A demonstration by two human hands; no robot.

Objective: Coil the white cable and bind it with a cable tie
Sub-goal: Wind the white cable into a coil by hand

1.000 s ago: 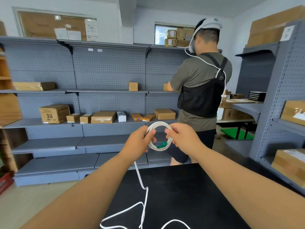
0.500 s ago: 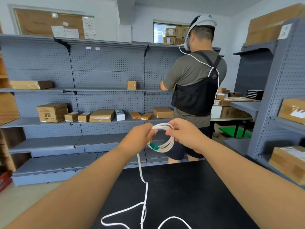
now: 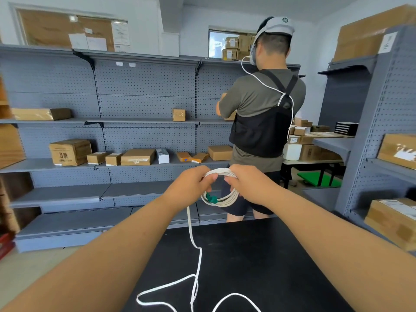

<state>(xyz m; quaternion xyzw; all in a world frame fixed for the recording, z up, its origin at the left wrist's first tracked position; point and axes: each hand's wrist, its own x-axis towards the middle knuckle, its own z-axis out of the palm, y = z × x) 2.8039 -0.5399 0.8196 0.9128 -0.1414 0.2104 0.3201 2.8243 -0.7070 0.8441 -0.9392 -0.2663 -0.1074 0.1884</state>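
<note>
- Grey pegboard shelving (image 3: 144,102) runs across the far wall, with more of it on the right side; cardboard boxes (image 3: 69,152) of several sizes stand spread along its shelves.
- A black surface (image 3: 258,262) fills the lower middle of the view, reaching from the bottom edge up to just below the hands.
- A second person (image 3: 263,113) stands beyond the surface with their back to the camera, facing the shelving, in an olive shirt, a black harness and a grey head-mounted rig with a thin white lead running down the back.
- Both forearms of the wearer reach forward from the bottom corners and meet above the far edge of the surface.
- The white cable (image 3: 221,188) is held up in the air between the two hands as a small round coil of several turns, well above the surface.
- The left hand (image 3: 191,185) has its grip closed on the left part of the coil, fingers pinching the top strands.
- The right hand (image 3: 249,185) has its grip closed on the right part of the coil, fingers wrapped over the top and side.
- The uncoiled tail of the cable hangs down from below the left hand and lies in loose loops on the surface near the bottom edge.
- A small green piece (image 3: 211,199) sits on the lower left of the coil, touching the strands; what it is cannot be told.
</note>
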